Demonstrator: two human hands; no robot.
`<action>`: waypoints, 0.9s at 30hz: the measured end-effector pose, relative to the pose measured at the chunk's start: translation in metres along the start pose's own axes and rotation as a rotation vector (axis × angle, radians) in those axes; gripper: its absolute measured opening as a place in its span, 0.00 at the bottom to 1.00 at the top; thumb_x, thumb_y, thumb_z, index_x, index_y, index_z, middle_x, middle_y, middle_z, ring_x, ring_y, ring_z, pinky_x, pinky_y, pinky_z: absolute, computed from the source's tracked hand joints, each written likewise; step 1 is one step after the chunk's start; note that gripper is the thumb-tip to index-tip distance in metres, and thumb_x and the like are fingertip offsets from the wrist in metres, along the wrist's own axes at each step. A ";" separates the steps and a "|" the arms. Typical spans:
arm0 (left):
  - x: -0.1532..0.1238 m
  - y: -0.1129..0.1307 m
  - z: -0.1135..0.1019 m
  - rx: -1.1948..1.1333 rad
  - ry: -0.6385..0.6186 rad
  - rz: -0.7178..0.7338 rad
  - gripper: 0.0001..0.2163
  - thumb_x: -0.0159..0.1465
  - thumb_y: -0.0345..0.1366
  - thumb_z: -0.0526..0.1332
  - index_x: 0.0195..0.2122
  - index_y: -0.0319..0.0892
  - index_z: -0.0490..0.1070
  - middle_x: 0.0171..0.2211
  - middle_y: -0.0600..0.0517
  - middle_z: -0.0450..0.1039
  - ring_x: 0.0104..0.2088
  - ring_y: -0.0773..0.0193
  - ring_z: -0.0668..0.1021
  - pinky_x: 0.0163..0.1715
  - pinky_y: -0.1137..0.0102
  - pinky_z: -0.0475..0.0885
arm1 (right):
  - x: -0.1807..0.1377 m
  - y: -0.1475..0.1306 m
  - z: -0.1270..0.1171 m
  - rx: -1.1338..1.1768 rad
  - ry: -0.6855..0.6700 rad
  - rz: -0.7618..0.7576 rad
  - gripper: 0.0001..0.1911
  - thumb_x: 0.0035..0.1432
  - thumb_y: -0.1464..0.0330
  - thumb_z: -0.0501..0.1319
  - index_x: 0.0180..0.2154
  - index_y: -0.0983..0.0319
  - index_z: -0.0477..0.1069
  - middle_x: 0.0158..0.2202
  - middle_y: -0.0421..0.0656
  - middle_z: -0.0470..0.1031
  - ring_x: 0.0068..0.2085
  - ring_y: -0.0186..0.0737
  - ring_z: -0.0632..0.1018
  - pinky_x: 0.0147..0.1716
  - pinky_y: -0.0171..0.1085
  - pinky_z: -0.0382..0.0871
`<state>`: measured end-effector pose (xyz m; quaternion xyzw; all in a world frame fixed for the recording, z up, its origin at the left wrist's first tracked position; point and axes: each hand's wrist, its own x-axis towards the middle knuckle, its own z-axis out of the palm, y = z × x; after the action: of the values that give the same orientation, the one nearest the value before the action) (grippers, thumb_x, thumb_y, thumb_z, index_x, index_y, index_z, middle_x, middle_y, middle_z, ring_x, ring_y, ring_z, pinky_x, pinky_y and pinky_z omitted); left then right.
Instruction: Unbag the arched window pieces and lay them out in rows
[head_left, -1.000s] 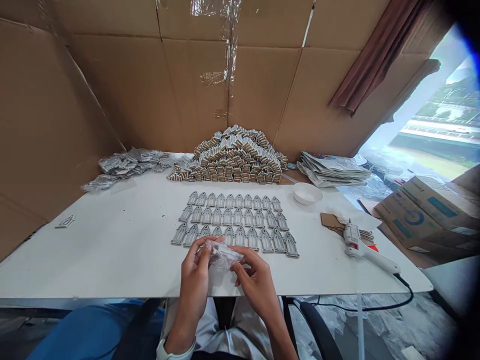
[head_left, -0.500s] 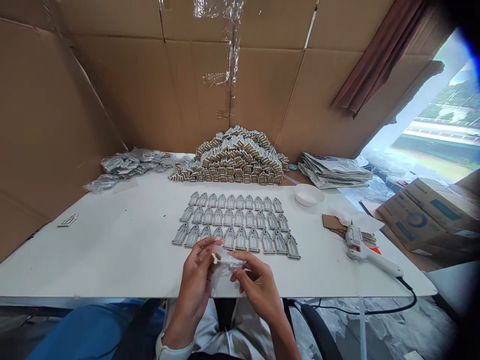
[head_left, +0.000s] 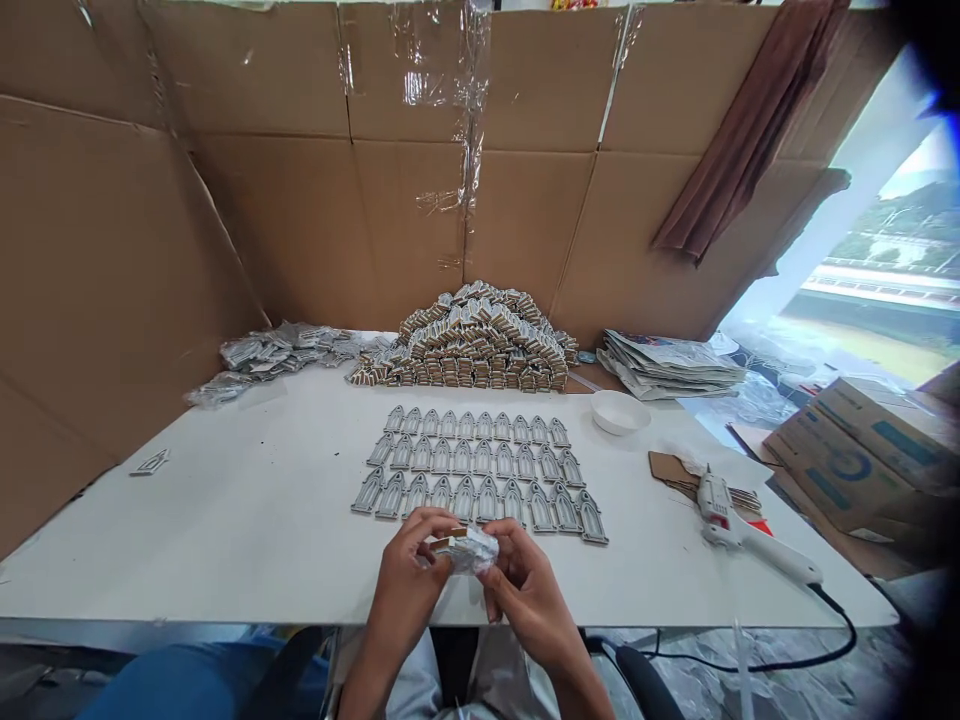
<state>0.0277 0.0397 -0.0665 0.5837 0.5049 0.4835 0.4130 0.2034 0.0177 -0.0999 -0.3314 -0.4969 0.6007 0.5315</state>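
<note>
My left hand (head_left: 409, 585) and my right hand (head_left: 525, 585) meet over the near edge of the white table (head_left: 247, 520), both pinching a small clear plastic packet (head_left: 465, 550) with grey pieces inside. Just beyond my fingers lie three rows of flat grey arch-shaped pieces (head_left: 480, 465), set side by side. Farther back rises a big heap of stacked arch pieces (head_left: 472, 340).
A pile of plastic packets (head_left: 277, 355) lies back left, a lone arch piece (head_left: 152, 462) at the left edge. On the right are a white bowl (head_left: 619, 410), a stack of papers (head_left: 667, 362), cardboard scraps (head_left: 675, 470) and a white glue gun (head_left: 731, 525) with its cord. Cardboard walls enclose the table.
The view has tilted up a little. My hands have bunched the packet tighter between them and sit slightly lower and closer together.
</note>
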 end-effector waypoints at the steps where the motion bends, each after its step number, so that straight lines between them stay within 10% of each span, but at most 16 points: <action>1: -0.001 -0.001 0.000 0.041 -0.040 0.009 0.08 0.58 0.32 0.67 0.38 0.46 0.83 0.47 0.47 0.80 0.46 0.54 0.81 0.37 0.68 0.74 | 0.000 0.000 0.000 0.004 0.003 -0.002 0.18 0.70 0.54 0.68 0.50 0.56 0.68 0.31 0.33 0.71 0.22 0.27 0.68 0.22 0.29 0.60; 6: -0.008 -0.009 -0.010 0.097 -0.185 0.037 0.09 0.68 0.40 0.67 0.46 0.46 0.84 0.57 0.44 0.77 0.48 0.55 0.80 0.45 0.67 0.75 | 0.001 0.003 0.003 -0.011 0.034 -0.001 0.19 0.73 0.51 0.64 0.51 0.57 0.65 0.34 0.35 0.74 0.21 0.26 0.68 0.21 0.28 0.61; 11: -0.016 -0.001 -0.017 -0.189 -0.057 -0.092 0.26 0.65 0.52 0.70 0.61 0.45 0.78 0.54 0.44 0.79 0.43 0.55 0.80 0.49 0.65 0.75 | 0.003 0.004 0.009 -0.067 0.053 0.013 0.22 0.74 0.47 0.60 0.53 0.56 0.64 0.30 0.32 0.71 0.21 0.29 0.69 0.21 0.29 0.63; 18: -0.008 -0.001 -0.009 -0.165 0.074 -0.162 0.23 0.60 0.62 0.71 0.33 0.44 0.78 0.28 0.51 0.75 0.31 0.57 0.76 0.34 0.69 0.73 | 0.000 -0.008 0.012 -0.183 0.028 0.028 0.23 0.75 0.45 0.57 0.54 0.57 0.66 0.24 0.30 0.62 0.23 0.30 0.62 0.23 0.30 0.54; 27: 0.003 -0.016 -0.011 -0.414 0.264 -0.288 0.28 0.53 0.63 0.76 0.38 0.42 0.78 0.32 0.53 0.76 0.30 0.61 0.75 0.29 0.70 0.73 | 0.002 -0.022 0.002 -0.180 0.220 -0.043 0.25 0.69 0.43 0.62 0.49 0.57 0.75 0.29 0.34 0.60 0.26 0.32 0.62 0.24 0.32 0.57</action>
<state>0.0139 0.0452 -0.0795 0.3411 0.5226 0.5845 0.5186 0.2074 0.0177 -0.0784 -0.4307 -0.4946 0.5024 0.5635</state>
